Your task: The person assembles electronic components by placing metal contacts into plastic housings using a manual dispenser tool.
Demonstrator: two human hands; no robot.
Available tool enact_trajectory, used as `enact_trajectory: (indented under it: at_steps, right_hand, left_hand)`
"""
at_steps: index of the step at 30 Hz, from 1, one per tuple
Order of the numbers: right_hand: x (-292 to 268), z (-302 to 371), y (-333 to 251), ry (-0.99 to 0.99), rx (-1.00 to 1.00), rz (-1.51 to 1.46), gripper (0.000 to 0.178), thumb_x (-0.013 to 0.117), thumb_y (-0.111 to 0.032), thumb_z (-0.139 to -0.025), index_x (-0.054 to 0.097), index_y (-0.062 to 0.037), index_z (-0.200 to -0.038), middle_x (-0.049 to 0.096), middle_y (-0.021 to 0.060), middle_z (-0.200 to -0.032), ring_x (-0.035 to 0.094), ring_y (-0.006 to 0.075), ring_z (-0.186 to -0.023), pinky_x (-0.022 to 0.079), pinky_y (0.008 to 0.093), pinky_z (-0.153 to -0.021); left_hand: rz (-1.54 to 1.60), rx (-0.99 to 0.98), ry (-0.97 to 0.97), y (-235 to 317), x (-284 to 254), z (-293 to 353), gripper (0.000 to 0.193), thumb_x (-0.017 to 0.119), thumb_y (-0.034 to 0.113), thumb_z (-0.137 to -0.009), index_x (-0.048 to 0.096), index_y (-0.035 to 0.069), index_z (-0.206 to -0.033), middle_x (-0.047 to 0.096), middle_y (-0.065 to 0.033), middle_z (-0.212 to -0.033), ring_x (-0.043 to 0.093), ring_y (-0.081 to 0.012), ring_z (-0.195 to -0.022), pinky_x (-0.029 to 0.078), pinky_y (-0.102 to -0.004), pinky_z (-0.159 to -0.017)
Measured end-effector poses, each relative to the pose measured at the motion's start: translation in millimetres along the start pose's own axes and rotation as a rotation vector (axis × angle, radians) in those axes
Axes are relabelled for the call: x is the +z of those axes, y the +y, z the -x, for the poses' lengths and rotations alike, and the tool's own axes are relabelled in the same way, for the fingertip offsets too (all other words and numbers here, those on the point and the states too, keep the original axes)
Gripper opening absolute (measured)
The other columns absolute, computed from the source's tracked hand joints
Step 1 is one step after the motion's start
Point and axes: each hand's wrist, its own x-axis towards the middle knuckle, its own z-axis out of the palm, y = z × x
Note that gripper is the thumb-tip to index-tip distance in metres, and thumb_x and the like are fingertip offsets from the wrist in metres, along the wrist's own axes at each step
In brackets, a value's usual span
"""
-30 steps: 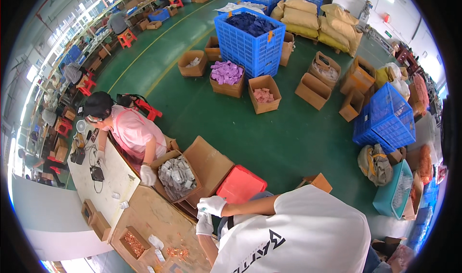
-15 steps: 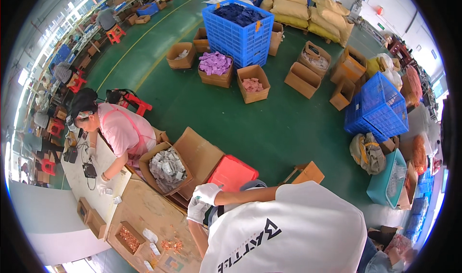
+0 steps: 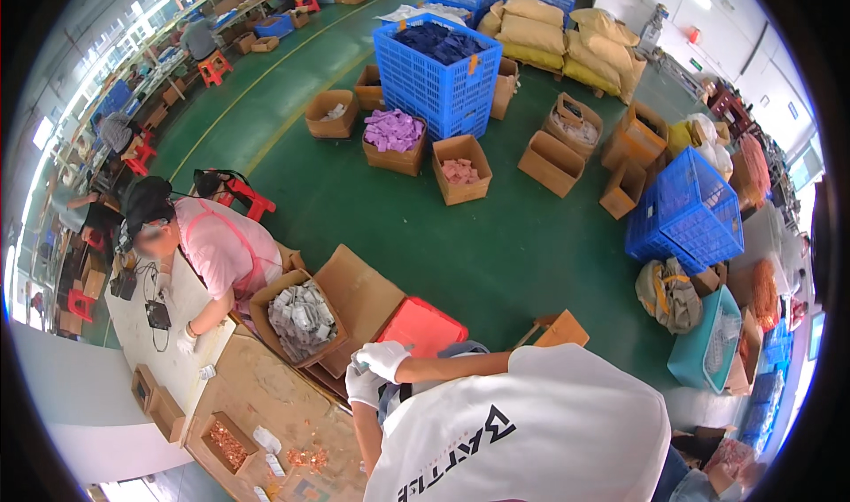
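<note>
Press white-gloved right hand [image 3: 384, 361] softly against white-gloved left hand [image 3: 361, 386], near the right edge of the flat brown counter [image 3: 279, 397]. Grip: cannot tell if apart or clamped.

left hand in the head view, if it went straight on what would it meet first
Most likely the gloved right hand: it lies just ahead of the gloved left hand, and the two overlap in view. Beyond it, probably the brown cardboard panel, though depth is unclear.

Tiny greyish item [image 3: 359, 361], mostly hidden between white-gloved hands [image 3: 383, 360] [image 3: 362, 384], shape unclear
</note>
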Motion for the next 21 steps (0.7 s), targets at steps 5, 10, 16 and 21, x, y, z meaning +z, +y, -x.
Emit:
enact_trajectory:
  at_steps: [5, 10, 16, 21]
  right_hand:
    - [19.2, -6.4, 5.4, 0.028, 0.038, -0.029, 0.021, 0.047, -0.019, -0.086, 0.063, -0.0152, -0.099, 0.06, 0.0108, -0.099, 0.063, 0.0311, -0.087, 0.05, 0.0437, -0.071]
    - [9.6, -7.2, 3.5, 0.035, 0.025, -0.093, 0.019, 0.051, -0.016, -0.085, 0.062, -0.0154, -0.101, 0.058, 0.0108, -0.099, 0.063, 0.032, -0.085, 0.049, 0.0439, -0.071]
    - [8.7, -9.9, -0.5, 0.051, 0.078, -0.168, 0.015, 0.056, -0.017, -0.082, 0.061, -0.0146, -0.097, 0.052, 0.011, -0.102, 0.06, 0.0327, -0.088, 0.047, 0.0445, -0.072]
    - [5.0, -12.6, 6.6, 0.122, 0.046, -0.278, 0.008, 0.061, -0.013, -0.078, 0.061, -0.0099, -0.086, 0.053, 0.0113, -0.098, 0.058, 0.0335, -0.087, 0.046, 0.0432, -0.073]
  left_hand:
    - [-0.23, 0.135, 0.246, -5.3, 6.2, -0.3, 0.033, 0.071, 0.0, -0.068, 0.052, 0.004, -0.095, 0.062, -0.0063, -0.086, 0.061, -0.016, -0.074, 0.053, -0.0314, -0.064]
    - [-0.438, 0.205, 0.321, 20.5, 33.5, 15.5, 0.032, 0.064, -0.003, -0.071, 0.051, 0.004, -0.099, 0.061, -0.007, -0.087, 0.059, -0.0154, -0.076, 0.05, -0.0303, -0.068]
    - [-0.43, 0.235, 0.365, 11.6, 31.6, 10.2, 0.027, 0.063, 0.002, -0.074, 0.051, 0.002, -0.099, 0.06, -0.0069, -0.087, 0.056, -0.0143, -0.077, 0.048, -0.0287, -0.07]
    - [-0.471, 0.318, 0.339, 14.6, 33.2, 13.1, 0.026, 0.062, 0.004, -0.074, 0.051, 0.003, -0.097, 0.06, -0.0076, -0.086, 0.057, -0.0143, -0.076, 0.049, -0.0292, -0.07]
